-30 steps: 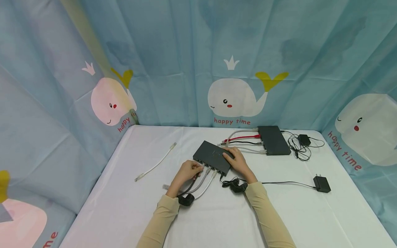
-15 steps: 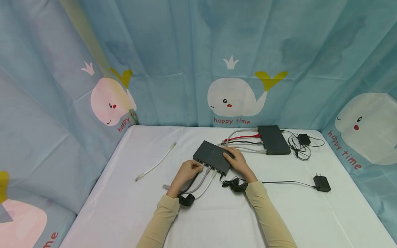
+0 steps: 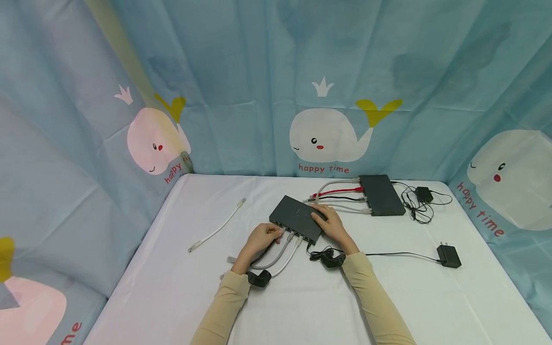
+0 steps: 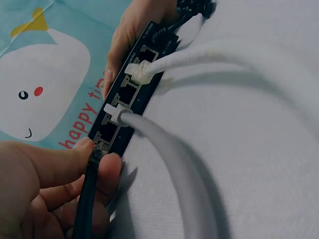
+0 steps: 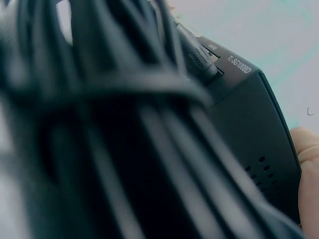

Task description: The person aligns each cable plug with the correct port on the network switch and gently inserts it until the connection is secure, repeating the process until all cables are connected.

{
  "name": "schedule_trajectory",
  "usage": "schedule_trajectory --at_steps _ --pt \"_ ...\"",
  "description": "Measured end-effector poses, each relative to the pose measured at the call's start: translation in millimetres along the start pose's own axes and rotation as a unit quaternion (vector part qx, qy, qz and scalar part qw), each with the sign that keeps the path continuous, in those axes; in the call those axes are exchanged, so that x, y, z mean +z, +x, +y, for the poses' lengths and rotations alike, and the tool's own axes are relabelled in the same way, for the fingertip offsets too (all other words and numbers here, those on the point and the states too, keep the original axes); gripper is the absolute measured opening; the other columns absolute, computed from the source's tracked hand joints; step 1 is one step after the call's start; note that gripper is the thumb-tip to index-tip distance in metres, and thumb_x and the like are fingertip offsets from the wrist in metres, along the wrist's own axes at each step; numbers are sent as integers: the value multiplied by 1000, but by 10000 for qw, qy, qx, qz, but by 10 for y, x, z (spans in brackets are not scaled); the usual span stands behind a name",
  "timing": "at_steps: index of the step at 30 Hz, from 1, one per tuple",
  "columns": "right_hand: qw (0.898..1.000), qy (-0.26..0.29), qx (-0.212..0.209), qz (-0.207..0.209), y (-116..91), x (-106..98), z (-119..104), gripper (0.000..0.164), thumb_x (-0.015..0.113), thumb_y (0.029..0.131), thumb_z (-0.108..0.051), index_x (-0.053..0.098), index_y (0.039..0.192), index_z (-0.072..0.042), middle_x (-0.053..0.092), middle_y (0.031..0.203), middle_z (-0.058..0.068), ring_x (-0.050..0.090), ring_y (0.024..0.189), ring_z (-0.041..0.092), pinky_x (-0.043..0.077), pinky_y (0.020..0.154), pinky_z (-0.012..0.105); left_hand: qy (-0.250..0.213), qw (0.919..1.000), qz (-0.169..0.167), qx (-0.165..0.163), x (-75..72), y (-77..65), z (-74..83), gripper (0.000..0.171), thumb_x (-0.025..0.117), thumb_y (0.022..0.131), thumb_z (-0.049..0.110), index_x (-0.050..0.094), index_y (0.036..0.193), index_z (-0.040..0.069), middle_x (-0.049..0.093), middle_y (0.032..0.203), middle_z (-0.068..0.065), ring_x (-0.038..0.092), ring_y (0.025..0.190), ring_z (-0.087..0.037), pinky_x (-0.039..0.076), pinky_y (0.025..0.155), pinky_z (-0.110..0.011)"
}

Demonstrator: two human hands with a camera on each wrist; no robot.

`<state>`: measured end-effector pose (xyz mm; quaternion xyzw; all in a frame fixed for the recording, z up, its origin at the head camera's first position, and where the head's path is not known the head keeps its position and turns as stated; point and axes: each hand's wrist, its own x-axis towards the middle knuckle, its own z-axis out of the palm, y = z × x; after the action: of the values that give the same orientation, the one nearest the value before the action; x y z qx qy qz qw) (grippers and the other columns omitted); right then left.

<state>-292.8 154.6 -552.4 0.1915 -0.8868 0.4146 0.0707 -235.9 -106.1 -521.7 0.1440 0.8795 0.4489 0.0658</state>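
Note:
A black network switch point(image 3: 293, 213) lies at an angle on the table, its ports facing the wearer. My left hand point(image 3: 262, 238) pinches the clear plug of a black Ethernet cable point(image 4: 88, 199) between thumb and fingers, right at an end port. A grey Ethernet cable point(image 4: 167, 154) and a white one point(image 4: 199, 55) sit in other ports of the same row. My right hand point(image 3: 332, 225) holds the switch's right end, thumb on top. Up close in the right wrist view, a bundled power cord point(image 5: 124, 134) hides much of the switch.
A second black switch point(image 3: 381, 195) stands at the back right with several cables, one red point(image 3: 340, 190). Right of it lies a coiled cord with an adapter point(image 3: 423, 194). A power adapter point(image 3: 448, 255) lies at right, a loose white Ethernet cable point(image 3: 217, 229) at left.
The black cable below my left hand has shifted a little to the left, and the left fingers have moved slightly at the port. My right hand stays on the switch.

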Motion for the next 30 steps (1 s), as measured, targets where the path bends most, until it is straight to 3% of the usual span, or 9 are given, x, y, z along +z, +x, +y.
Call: schedule_trajectory --at_steps 3,6,7,11,19,22,24,28,30 --pt "10000 -11 5 6 0 3 0 39 53 95 -27 54 131 -11 52 129 16 46 118 36 33 99 54 -200 9996 -74 184 -3 7 -34 34 54 93 37 70 93 7 67 67 3 54 62 -12 40 59 -26" --pt "10000 -6 8 39 3 9 -1 39 54 94 -26 55 130 -11 53 129 16 46 118 36 33 99 54 -339 9993 -90 141 16 36 -41 34 53 94 35 72 90 6 70 72 -1 55 65 -11 40 60 -24" --pt "10000 1 -25 55 4 10 -4 39 54 94 -26 55 130 -11 53 128 16 46 118 36 33 99 54 -352 9993 -87 -23 20 39 -14 32 55 93 31 72 89 4 71 75 -5 56 67 -11 42 62 -25" --pt "9998 -10 -178 127 6 10 1 39 55 94 -24 55 129 -8 55 126 17 48 115 37 35 97 54 -245 9996 29 -133 63 66 9 29 54 94 23 72 88 2 72 78 -9 58 74 -10 43 66 -22" --pt "9998 -35 -159 105 0 -4 19 39 55 94 -24 55 129 -9 55 124 16 49 114 36 36 97 53 -415 9984 165 -354 111 70 31 27 56 94 23 72 89 2 71 73 -9 63 88 -20 47 76 -28" --pt "9998 23 -154 90 7 -9 21 38 55 94 -24 56 129 -9 57 122 16 50 112 35 36 96 53 -427 9977 228 -471 130 77 14 27 57 93 24 72 88 3 71 74 -8 62 81 -16 46 71 -26" --pt "9998 23 -180 77 10 -6 26 38 55 94 -24 56 128 -9 57 120 15 51 111 34 37 95 52 -570 9961 220 -641 131 84 9 27 58 92 25 73 89 3 71 72 -7 56 65 -11 42 62 -24" --pt "9996 88 -251 33 14 -4 26 38 55 94 -24 56 128 -8 57 118 14 52 109 33 38 94 51 -1090 9892 128 -968 109 98 -4 27 61 90 27 73 92 2 71 71 -8 39 49 -7 33 53 -21" --pt "9993 94 -349 40 14 -11 24 38 56 94 -23 56 128 -8 58 117 14 53 107 32 39 93 51 -1300 9860 82 -1038 97 102 -5 27 62 90 26 73 92 1 71 72 -9 38 47 -7 33 52 -22"
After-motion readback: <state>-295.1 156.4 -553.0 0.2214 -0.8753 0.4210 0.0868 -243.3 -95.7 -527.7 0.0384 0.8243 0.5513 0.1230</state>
